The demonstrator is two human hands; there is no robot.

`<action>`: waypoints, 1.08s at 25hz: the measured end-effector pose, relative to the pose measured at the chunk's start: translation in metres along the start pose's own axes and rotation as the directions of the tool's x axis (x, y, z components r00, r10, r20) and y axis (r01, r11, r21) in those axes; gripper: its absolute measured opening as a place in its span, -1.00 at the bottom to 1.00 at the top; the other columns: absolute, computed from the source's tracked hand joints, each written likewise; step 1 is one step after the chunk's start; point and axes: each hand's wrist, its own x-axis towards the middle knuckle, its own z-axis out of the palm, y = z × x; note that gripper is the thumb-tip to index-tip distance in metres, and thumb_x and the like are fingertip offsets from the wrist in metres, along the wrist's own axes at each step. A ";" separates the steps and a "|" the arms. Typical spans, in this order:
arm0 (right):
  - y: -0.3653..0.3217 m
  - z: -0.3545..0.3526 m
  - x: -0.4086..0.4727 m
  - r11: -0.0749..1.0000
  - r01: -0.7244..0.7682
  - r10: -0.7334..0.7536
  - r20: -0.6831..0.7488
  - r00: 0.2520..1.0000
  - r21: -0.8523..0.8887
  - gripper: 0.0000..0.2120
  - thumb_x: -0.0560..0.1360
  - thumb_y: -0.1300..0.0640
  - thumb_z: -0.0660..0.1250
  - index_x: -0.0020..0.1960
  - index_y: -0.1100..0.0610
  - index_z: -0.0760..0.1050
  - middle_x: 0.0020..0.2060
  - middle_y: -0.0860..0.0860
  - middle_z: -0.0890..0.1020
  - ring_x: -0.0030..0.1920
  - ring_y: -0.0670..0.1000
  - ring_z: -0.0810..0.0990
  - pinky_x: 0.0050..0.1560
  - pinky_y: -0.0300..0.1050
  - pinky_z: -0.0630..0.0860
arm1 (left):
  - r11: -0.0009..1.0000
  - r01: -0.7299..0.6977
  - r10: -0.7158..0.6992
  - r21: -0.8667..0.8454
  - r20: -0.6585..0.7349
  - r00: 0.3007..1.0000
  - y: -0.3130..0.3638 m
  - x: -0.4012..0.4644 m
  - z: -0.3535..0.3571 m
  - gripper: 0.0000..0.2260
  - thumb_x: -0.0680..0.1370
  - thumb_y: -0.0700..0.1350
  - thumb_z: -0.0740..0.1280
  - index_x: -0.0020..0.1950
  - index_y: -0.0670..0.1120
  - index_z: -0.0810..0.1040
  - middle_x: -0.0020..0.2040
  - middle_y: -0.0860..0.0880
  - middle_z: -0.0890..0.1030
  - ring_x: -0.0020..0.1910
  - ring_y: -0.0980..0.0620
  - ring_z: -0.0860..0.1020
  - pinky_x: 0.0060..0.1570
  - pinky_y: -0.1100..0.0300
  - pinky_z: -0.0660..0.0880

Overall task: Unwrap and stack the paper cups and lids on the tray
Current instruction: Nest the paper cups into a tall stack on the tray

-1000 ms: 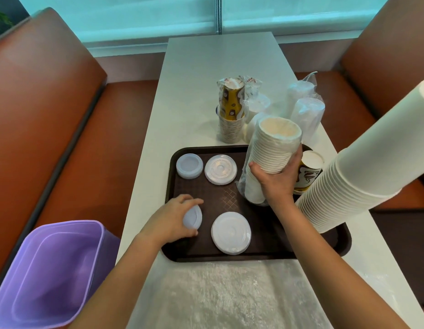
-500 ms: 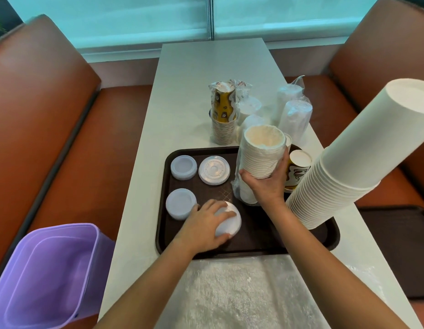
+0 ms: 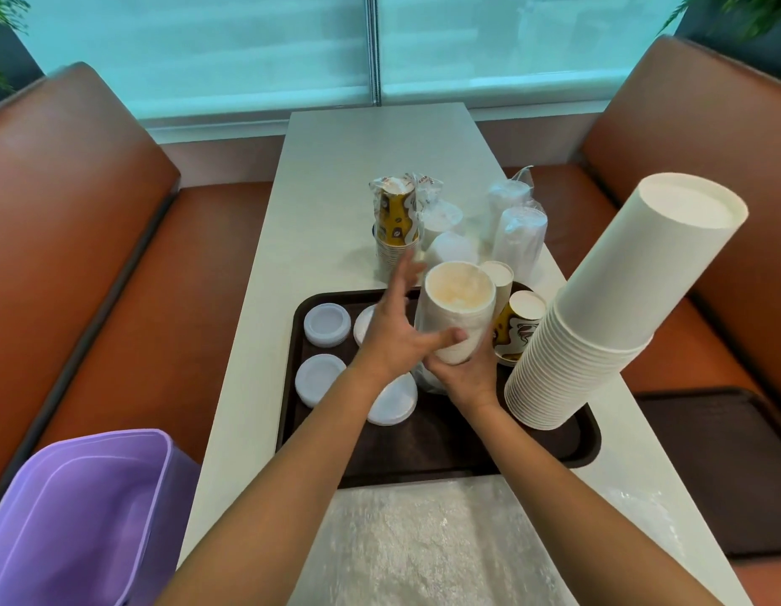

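Right hand (image 3: 465,369) grips the lower part of a plastic-wrapped stack of white lids (image 3: 459,312) from the near side, holding it upright over the middle of the dark brown plastic tray (image 3: 428,457); the left hand (image 3: 395,330) lies against the stack's left side with fingers spread and blurred, thumb pressed on the wrap. Left of the hands, two small translucent round lids (image 3: 327,324) (image 3: 318,379) sit on the tray, and two larger white lids (image 3: 392,404) are partly hidden under the left wrist. Close on the right, a tall leaning stack of plain white paper cups (image 3: 598,325) stands on the tray's right part and crowds that side. Between it and the held stack are brown-and-yellow printed paper cups (image 3: 517,325); their print is too small to read. Beyond the tray's far edge, on the white table (image 3: 336,177), stand a wrapped stack of yellow printed cups (image 3: 395,220) and clear bags of lids (image 3: 517,234). Crumpled clear wrap (image 3: 428,544) covers the near table. A purple plastic bin (image 3: 74,518) sits at the near left on the orange bench (image 3: 117,255).
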 end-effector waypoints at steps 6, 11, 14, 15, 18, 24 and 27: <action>-0.022 -0.008 -0.001 0.976 0.122 -0.128 0.023 0.991 0.182 -0.09 0.19 -0.06 0.38 0.44 0.04 0.04 0.33 -0.15 0.29 0.33 -0.30 0.33 0.32 -0.29 0.32 | 0.988 0.113 -0.116 -0.109 -0.024 0.993 -0.015 0.001 0.022 -0.28 0.29 -0.13 0.57 0.36 0.01 0.30 0.16 0.12 0.49 0.19 0.15 0.45 0.19 0.34 0.40; 0.000 -0.007 -0.005 0.991 0.019 -0.035 0.124 0.992 0.132 -0.21 0.29 -0.13 0.40 0.41 0.07 0.17 0.29 0.00 0.44 0.32 -0.13 0.42 0.33 -0.20 0.36 | 0.965 0.195 -0.192 -0.174 0.034 0.981 -0.030 0.002 0.020 -0.30 0.28 -0.15 0.59 0.26 0.15 0.29 0.15 0.18 0.49 0.20 0.15 0.44 0.20 0.31 0.40; 0.033 -0.011 -0.018 0.995 -0.096 0.097 0.223 0.970 -0.017 -0.29 0.35 -0.18 0.42 0.38 -0.04 0.19 0.28 -0.02 0.47 0.33 -0.06 0.44 0.25 -0.32 0.39 | 0.959 0.241 -0.231 -0.148 0.081 0.969 -0.043 -0.009 0.025 -0.30 0.22 -0.06 0.61 0.23 0.18 0.32 0.17 0.15 0.51 0.24 0.09 0.46 0.16 0.30 0.43; 0.038 -0.013 -0.018 0.990 -0.121 0.134 0.264 0.955 -0.066 -0.31 0.35 -0.10 0.44 0.36 -0.07 0.18 0.27 -0.03 0.47 0.32 -0.01 0.45 0.22 -0.30 0.42 | 0.951 0.267 -0.254 -0.153 0.096 0.962 -0.046 -0.012 0.026 -0.33 0.26 -0.13 0.60 0.23 0.13 0.32 0.13 0.16 0.51 0.21 0.10 0.47 0.08 0.39 0.44; 0.027 -0.017 -0.014 0.994 -0.113 0.108 0.276 0.955 0.000 -0.21 0.22 0.01 0.47 0.37 -0.03 0.18 0.28 -0.02 0.45 0.35 0.01 0.42 0.27 -0.21 0.41 | 0.958 0.265 -0.249 -0.107 0.138 0.959 -0.048 -0.017 0.021 -0.37 0.31 -0.23 0.56 0.25 0.03 0.32 0.07 0.21 0.49 0.09 0.24 0.47 -0.08 0.56 0.39; -0.038 -0.006 0.006 0.990 0.116 -0.118 0.026 0.993 0.078 -0.05 0.24 -0.02 0.45 0.49 0.02 0.01 0.28 -0.33 0.24 0.29 -0.37 0.25 0.27 -0.52 0.20 | 0.961 0.272 -0.257 -0.046 0.209 0.944 -0.037 -0.015 0.017 -0.48 0.38 -0.30 0.50 0.20 0.00 0.34 0.01 0.17 0.51 0.08 0.18 0.52 -0.15 0.58 0.39; -0.033 -0.003 0.002 0.996 0.038 -0.035 -0.039 0.999 0.076 -0.08 0.13 -0.16 0.49 0.39 -0.13 0.13 0.25 -0.21 0.38 0.30 -0.17 0.36 0.27 -0.30 0.33 | 0.956 0.242 -0.177 -0.167 0.331 0.927 -0.014 -0.006 -0.003 -0.31 0.31 -0.19 0.49 0.37 0.00 0.26 0.23 0.11 0.45 0.32 0.10 0.40 0.06 0.53 0.38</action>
